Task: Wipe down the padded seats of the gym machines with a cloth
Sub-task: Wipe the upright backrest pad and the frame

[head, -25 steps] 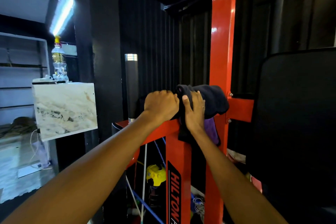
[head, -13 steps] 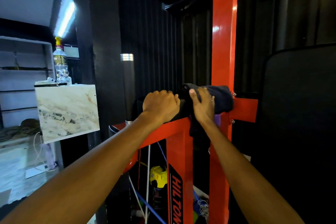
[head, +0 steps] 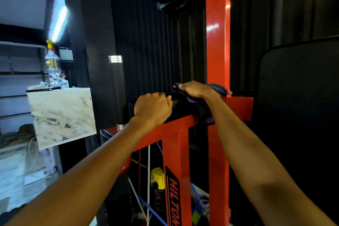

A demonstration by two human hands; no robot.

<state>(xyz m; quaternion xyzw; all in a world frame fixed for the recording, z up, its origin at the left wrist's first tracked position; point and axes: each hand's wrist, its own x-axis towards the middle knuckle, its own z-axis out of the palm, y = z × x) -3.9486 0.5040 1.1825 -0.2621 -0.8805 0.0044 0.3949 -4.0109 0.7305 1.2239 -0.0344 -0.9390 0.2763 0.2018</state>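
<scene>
Our right hand [head: 197, 90] grips the dark, purple-edged cloth [head: 218, 88] atop the black pad [head: 183, 109] beside the red frame [head: 217, 42]. Our left hand [head: 153, 108] curls its fingers over the pad. Frame lettering reads "HILTON".

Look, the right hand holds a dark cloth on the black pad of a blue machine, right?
No, the machine is red, not blue; the head view shows it. The right hand does hold a dark cloth on the black pad.
</scene>
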